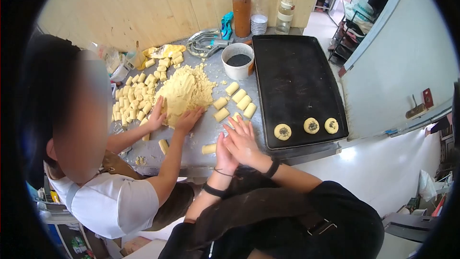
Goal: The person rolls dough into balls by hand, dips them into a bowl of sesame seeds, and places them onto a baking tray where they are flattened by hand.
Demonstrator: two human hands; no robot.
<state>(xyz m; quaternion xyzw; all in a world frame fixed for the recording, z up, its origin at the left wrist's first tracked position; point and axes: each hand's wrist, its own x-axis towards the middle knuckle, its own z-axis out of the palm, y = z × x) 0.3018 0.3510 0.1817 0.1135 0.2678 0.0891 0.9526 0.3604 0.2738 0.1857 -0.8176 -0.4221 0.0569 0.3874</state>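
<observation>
My left hand (pixel 224 154) and my right hand (pixel 243 143) are pressed palm to palm over the front edge of the metal table, the right fingers lying across the left. Whatever is between the palms is hidden. Just beyond my fingertips are several short dough cylinders (pixel 244 102), and one more dough piece (pixel 209 149) lies left of my left wrist. To the right, a black baking tray (pixel 302 81) carries three round flat cakes (pixel 311 125) with dark seeds on top. A white tub (pixel 238 69) of dark seeds stands behind the dough pieces.
A co-worker on the left has both hands (pixel 189 119) on a crumbly dough mound (pixel 184 91). Many cut dough pieces (pixel 134 97) lie beyond. Along the wall stand a metal clamp-like tool (pixel 206 43), a wooden cylinder (pixel 242 17) and a glass jar (pixel 284 17).
</observation>
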